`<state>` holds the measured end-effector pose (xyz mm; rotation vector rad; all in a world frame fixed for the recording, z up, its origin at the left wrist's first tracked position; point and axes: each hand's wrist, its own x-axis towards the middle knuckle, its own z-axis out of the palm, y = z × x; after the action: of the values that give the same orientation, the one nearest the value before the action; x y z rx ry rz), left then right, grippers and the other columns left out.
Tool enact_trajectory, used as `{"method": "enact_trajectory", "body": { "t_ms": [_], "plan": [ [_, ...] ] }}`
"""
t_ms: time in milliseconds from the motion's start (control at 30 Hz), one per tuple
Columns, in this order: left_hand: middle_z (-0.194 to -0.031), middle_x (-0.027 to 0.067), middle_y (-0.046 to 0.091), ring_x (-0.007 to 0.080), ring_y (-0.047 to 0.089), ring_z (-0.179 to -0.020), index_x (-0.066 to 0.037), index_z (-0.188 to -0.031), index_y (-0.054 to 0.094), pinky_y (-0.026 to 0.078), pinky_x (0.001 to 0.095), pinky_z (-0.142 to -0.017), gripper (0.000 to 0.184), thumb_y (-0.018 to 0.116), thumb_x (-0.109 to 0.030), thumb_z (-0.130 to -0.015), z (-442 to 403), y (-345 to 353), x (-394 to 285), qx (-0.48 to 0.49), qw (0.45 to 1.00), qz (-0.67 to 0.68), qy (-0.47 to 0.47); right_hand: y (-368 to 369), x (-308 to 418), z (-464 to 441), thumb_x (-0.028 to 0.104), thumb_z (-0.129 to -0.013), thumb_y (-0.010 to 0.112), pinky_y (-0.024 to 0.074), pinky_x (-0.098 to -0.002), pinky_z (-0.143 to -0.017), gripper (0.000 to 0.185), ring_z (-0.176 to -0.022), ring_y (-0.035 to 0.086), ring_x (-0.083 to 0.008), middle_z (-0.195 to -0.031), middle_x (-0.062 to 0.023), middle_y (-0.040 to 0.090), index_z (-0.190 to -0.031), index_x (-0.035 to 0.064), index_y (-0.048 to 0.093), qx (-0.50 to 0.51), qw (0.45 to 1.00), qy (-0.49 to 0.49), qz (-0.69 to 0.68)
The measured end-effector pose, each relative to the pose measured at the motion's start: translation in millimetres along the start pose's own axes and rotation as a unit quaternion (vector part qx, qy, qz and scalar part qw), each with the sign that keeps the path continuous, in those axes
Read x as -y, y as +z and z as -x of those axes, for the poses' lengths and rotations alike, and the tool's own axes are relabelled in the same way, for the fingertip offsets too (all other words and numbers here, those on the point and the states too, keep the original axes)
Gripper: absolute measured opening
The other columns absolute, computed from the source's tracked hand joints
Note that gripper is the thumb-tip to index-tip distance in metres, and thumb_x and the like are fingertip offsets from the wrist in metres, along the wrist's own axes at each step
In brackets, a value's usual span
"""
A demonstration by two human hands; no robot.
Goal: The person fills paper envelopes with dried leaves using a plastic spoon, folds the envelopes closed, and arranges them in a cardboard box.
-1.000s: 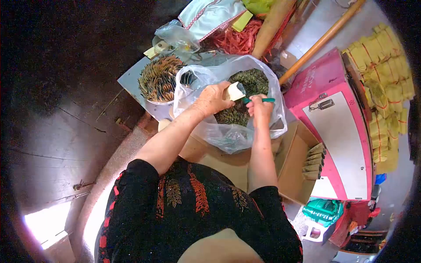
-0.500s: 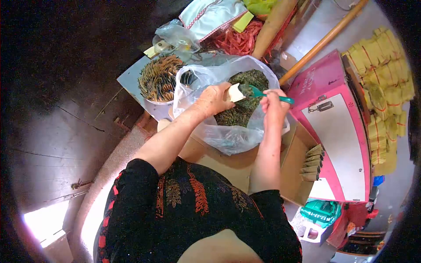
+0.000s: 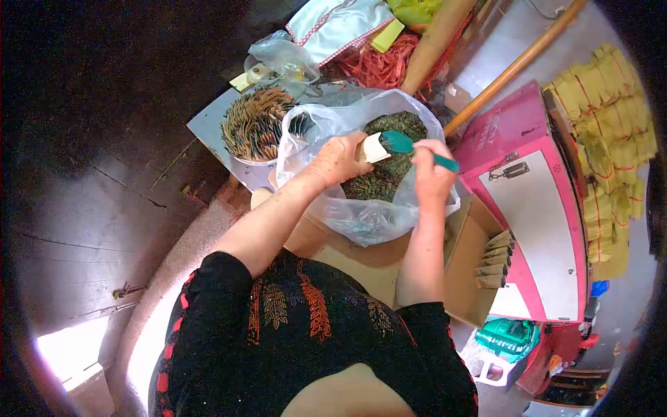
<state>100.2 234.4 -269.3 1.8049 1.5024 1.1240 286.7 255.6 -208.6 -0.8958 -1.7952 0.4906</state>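
Observation:
In my left hand [image 3: 340,161] is a small cream paper packet [image 3: 373,149], its mouth turned to the right; my fingers are closed round it. My right hand [image 3: 433,172] grips the handle of a green spoon [image 3: 398,142], whose bowl is close to the packet's mouth. Whether spoon and packet touch I cannot tell. Below both hands, dark green dried leaf material [image 3: 379,182] fills a clear plastic bag [image 3: 368,221] that stands wide at the top.
Left of the bag, a white tub holds many upright folded packets [image 3: 257,125]. A cardboard box [image 3: 464,260] with a row of packets [image 3: 495,258] stands at right, beside a pink and white cabinet [image 3: 531,208]. Yellow bundles [image 3: 601,139] lie beyond. A wooden pole [image 3: 514,69] slants behind.
The green spoon has turned and shifted left, its bowl now nearer the packet's mouth. My right hand has tilted with it; my left hand stays nearly in place.

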Motion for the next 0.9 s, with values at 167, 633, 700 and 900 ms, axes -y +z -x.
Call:
{"method": "enact_trajectory", "body": {
  "t_ms": [167,633,700,900],
  "plan": [
    [-0.090,0.0207,0.065,0.0375,0.063,-0.089,-0.003,-0.105,0.059,0.050,0.0432,-0.079,0.048,0.078,-0.026,-0.066,-2,2,1,0.003,1.000,0.004,0.001,-6,-32,10,0.004,-0.081,0.058,0.0485,-0.0301,-0.067,0.009,-0.072,0.062,-0.0176,-0.080,-0.0076,0.064,-0.086,0.0008,0.064,-0.062,0.982,-0.077,0.163],
    [-0.099,0.0204,0.066,0.0349,0.064,-0.094,-0.006,-0.122,0.054,0.051,0.0398,-0.082,0.062,0.079,-0.025,-0.068,-3,1,-17,-0.045,0.998,0.031,0.027,-1,-3,13,-0.003,-0.076,0.059,0.0478,-0.0244,-0.071,0.029,-0.081,0.057,-0.0099,-0.098,-0.0037,0.062,-0.104,0.0022,0.065,-0.018,0.999,0.027,-0.022],
    [-0.101,0.0199,0.065,0.0336,0.064,-0.095,-0.006,-0.123,0.054,0.051,0.0388,-0.084,0.064,0.080,-0.024,-0.067,0,3,-24,-0.049,0.996,0.058,0.037,-5,7,5,-0.003,-0.075,0.061,0.0477,-0.0239,-0.071,0.027,-0.081,0.057,-0.0100,-0.100,-0.0042,0.060,-0.101,0.0012,0.065,0.027,0.999,0.001,-0.020],
    [-0.114,0.0165,0.062,0.0293,0.063,-0.101,-0.008,-0.131,0.047,0.050,0.0370,-0.086,0.073,0.081,-0.017,-0.067,15,0,-36,-0.027,0.985,0.150,0.085,-17,6,-1,-0.001,-0.072,0.068,0.0460,-0.0225,-0.070,0.016,-0.080,0.056,-0.0104,-0.100,-0.0044,0.056,-0.088,-0.0019,0.064,0.056,0.997,-0.055,0.013]
  ]
}}
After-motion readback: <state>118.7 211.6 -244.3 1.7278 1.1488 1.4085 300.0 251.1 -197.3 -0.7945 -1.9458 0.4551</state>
